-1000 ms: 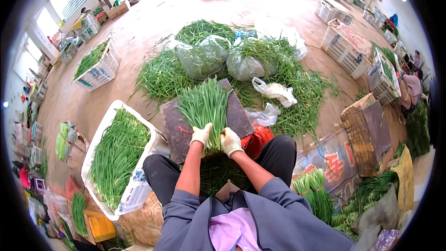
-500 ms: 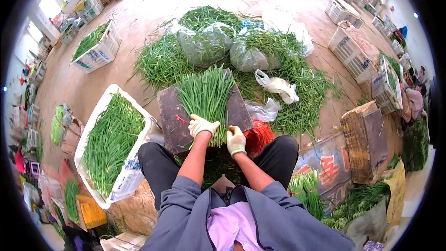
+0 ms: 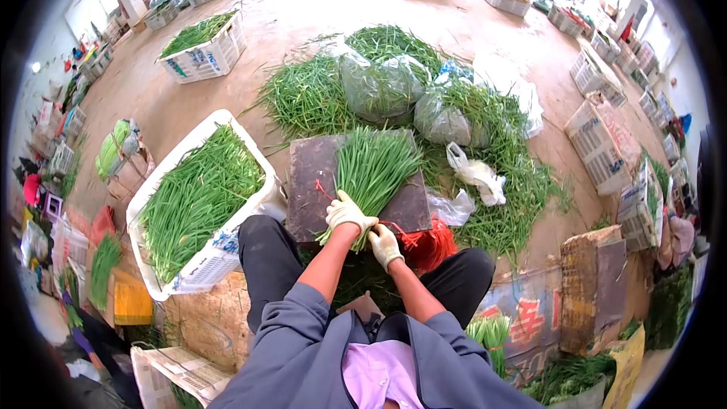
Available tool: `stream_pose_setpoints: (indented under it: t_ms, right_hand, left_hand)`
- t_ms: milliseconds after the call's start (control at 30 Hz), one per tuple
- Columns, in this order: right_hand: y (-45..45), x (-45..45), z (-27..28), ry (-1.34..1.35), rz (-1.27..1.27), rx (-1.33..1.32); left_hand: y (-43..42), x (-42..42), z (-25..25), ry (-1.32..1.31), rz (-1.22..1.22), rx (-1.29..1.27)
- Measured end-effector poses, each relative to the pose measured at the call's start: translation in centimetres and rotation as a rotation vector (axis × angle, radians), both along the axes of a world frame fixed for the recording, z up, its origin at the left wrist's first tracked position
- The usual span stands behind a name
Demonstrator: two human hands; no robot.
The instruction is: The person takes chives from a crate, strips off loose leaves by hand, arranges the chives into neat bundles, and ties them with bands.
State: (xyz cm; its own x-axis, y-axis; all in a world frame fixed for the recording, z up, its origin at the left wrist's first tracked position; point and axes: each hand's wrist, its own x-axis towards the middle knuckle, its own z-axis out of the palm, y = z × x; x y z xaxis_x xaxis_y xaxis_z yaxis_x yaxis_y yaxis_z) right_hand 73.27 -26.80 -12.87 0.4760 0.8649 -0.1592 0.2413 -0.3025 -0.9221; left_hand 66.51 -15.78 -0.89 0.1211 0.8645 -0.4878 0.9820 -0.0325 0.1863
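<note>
A bunch of green chives lies on a dark board in front of my knees, leaves fanned away from me. My gloved left hand is closed around its near, stem end. Right beside it, my gloved right hand has its fingers pinched together by the stems. A red tie runs from those fingers toward a bundle of red ties at the board's right corner. Another bit of red tie lies left of the bunch. What passes under the stems is hidden.
A white crate heaped with chives stands left of my knees. Beyond the board are loose green leaves and filled plastic bags. At right are tied chives and a worn box. A person sits far right.
My right hand has moved in against my left, and a stretch of red tie now shows at its fingers. The chives' leaves lean more to the right. The whole view has shifted.
</note>
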Motion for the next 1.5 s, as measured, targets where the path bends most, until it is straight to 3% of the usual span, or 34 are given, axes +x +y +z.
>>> stream_pose_setpoints:
  t_ms: [100,233,367,433,500,567,600,633,667,700,733,833,933,967,1033,1100,1133,1167,1200,1233,1267,1333,1367,1433,1467,1500]
  right_hand:
    - [0.3,1.0,-1.2,0.094,0.009,-0.021]
    - [-0.3,1.9,-1.1,-0.384,-0.16,0.034]
    - [-0.4,3.8,-3.6,-0.029,-0.175,0.06]
    - [-1.1,3.8,-0.8,0.063,-0.165,0.053]
    - [-1.1,5.2,-2.8,-0.087,-0.119,0.078]
    - [-1.9,3.9,2.0,0.139,-0.218,0.011]
    - [-2.0,3.7,3.3,0.129,-0.23,-0.017]
    - [-1.8,4.0,2.9,0.104,-0.23,-0.019]
    - [-1.5,4.7,1.5,0.075,-0.233,-0.039]
    - [-1.2,5.3,0.4,0.048,-0.238,-0.058]
    - [-1.6,5.0,2.3,-0.345,-0.222,-0.057]
    - [-2.1,4.6,5.0,-0.41,-0.332,-0.152]
    - [-2.9,5.2,6.2,-0.62,-0.357,0.03]
    - [-2.7,5.7,6.7,-0.293,-0.358,0.138]
    - [-2.3,7.4,4.3,-0.614,-0.325,0.306]
    - [-0.8,4.3,7.2,-0.269,-0.339,0.349]
    - [-1.2,3.6,8.2,-0.22,-0.345,0.334]
    - [0.2,-0.5,11.4,-0.11,-0.234,0.316]
    - [1.8,-2.2,11.3,-0.1,-0.206,0.326]
    - [1.3,-2.0,11.0,-0.089,-0.2,0.335]
    - [3.4,-5.0,12.0,-0.022,-0.114,0.354]
    - [3.3,-7.3,13.7,0.033,-0.045,0.349]
    - [4.0,-8.6,13.7,0.023,0.076,0.355]
    - [4.3,-9.8,13.9,0.021,0.094,0.345]
    - [4.6,-10.5,14.0,0.034,0.108,0.316]
    - [4.8,-11.2,13.9,0.055,0.117,0.292]
  left_hand:
    - [0.0,0.3,-0.1,0.034,-0.003,0.009]
    - [0.0,-0.5,0.5,0.003,-0.042,-0.031]
    - [1.6,-2.5,1.5,-0.209,0.024,-0.169]
    - [3.5,-4.3,0.8,-0.305,0.027,-0.134]
    - [5.0,-7.4,2.1,-0.474,0.085,-0.007]
    - [7.2,-11.1,0.2,-0.573,0.03,0.172]
    - [8.5,-13.0,-2.7,-0.595,-0.016,0.189]
    - [9.0,-14.6,-5.1,-0.615,-0.06,0.208]
    - [7.9,-15.6,-5.6,-0.532,-0.118,0.308]
    - [6.2,-16.4,-5.1,-0.469,-0.159,0.247]
    - [4.4,-17.0,-4.6,-0.408,-0.216,0.237]
    - [0.9,-17.3,-5.8,-0.381,-0.267,0.351]
    - [0.6,-17.5,-5.4,-0.42,-0.385,0.348]
    - [0.5,-16.9,-5.9,-0.331,-0.434,0.329]
    - [0.7,-17.4,-6.0,-0.318,-0.432,0.168]
    - [-1.1,-18.8,-6.6,-0.194,-0.383,0.002]
    - [-1.2,-18.3,-7.6,-0.17,-0.398,-0.045]
    - [-2.3,-20.8,-6.1,-0.128,-0.587,-0.153]
    - [-1.7,-22.4,-4.2,-0.163,-0.623,-0.289]
    - [-1.5,-21.7,-5.5,-0.123,-0.665,-0.355]
    - [-1.9,-25.9,1.8,-0.432,-0.371,0.171]
    - [-0.3,-28.7,5.8,-0.53,-0.262,0.23]
    - [3.6,-35.5,11.3,-0.485,0.035,0.381]
    - [5.6,-39.9,12.4,-0.342,0.202,0.562]
    - [10.7,-48.1,11.7,-0.288,0.396,0.64]
    - [13.4,-52.7,8.6,-0.16,0.344,0.783]
